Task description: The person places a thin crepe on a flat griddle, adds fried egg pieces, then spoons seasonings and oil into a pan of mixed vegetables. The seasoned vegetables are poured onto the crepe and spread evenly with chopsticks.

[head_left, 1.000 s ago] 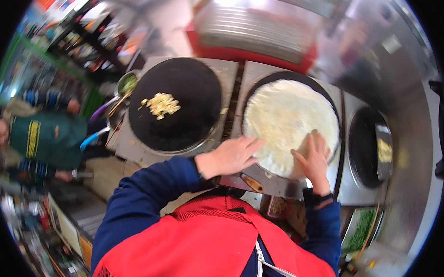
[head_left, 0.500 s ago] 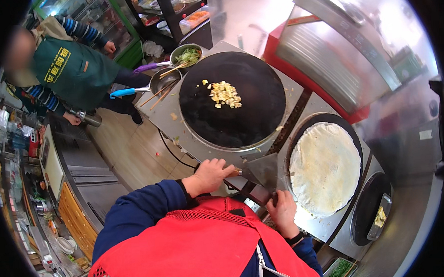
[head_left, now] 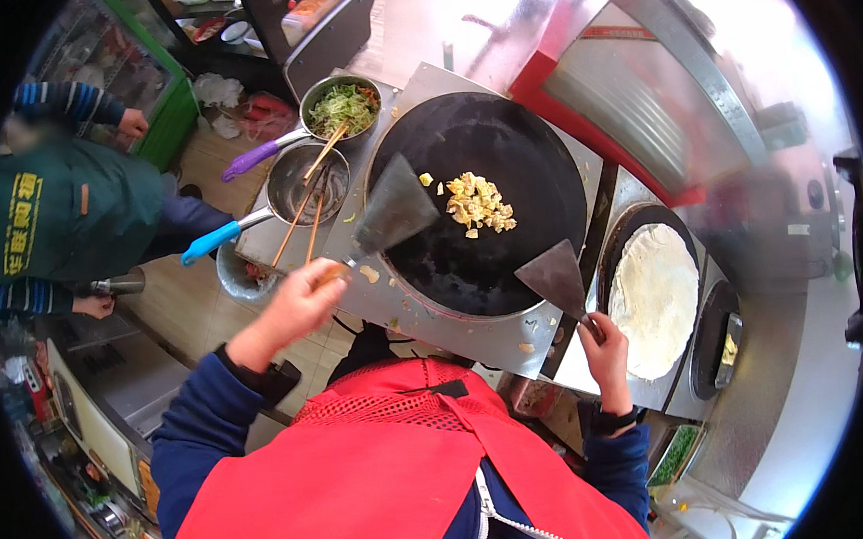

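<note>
The left hand has its fingers curled tight round the handle of a flat metal scraper, whose wide blade is lifted and tilted over the near left edge of the big black griddle. The right hand is likewise closed, fingers wrapped about the handle of a second scraper; its triangular blade lies over the griddle's near right rim. Both blades stand apart from the small heap of chopped egg that sits near the middle of the griddle, between the two tools and a little beyond them.

Just right of the right hand, a smaller round plate holds a pale thin pancake. On the steel counter a few yellow crumbs lie beside the griddle's edge. Further left, a metal pan with a blue handle carries chopsticks laid across it, and behind it a bowl of shredded greens has a purple handle. At far left stands another person in a green apron.
</note>
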The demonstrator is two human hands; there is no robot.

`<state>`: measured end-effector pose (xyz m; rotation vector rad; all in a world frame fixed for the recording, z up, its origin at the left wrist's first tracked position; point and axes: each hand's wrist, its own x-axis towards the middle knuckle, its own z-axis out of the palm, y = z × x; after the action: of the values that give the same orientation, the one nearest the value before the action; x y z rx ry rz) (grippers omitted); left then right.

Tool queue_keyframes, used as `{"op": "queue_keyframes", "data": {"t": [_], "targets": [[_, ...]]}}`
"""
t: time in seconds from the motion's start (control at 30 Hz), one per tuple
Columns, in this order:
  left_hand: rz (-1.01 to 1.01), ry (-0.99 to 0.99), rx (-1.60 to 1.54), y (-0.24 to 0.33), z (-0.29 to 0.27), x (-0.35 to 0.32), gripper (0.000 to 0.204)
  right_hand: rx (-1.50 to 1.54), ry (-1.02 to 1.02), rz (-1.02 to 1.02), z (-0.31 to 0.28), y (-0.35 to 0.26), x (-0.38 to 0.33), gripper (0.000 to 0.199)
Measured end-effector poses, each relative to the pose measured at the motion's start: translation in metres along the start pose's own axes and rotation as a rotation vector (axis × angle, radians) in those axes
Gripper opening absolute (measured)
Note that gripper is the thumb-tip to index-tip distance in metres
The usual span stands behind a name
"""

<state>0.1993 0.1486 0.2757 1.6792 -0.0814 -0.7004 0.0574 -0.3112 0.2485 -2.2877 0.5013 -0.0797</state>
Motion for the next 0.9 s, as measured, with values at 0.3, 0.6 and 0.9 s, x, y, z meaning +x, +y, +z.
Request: {"op": "queue_keyframes", "data": {"t": [0.3,0.6,0.9], "targets": [[-0.461,-0.296,-0.134,0.045,-0.092,0.07,0.017,-0.396,-0.151,-0.185,0.004,-0.084,0.095,0.026],[-0.524,-0.553,-0.089,0.068,-0.055,0.151,0.015,-0.708,-0.316,-0.427,0.015,-0.161,0.182,0.022],[-0.49,-0.594,-0.099,0.067,-0.05,0.165,0.018,-0.814,-0.412,-0.602,0.023,-0.204,0.208,0.019]]}}
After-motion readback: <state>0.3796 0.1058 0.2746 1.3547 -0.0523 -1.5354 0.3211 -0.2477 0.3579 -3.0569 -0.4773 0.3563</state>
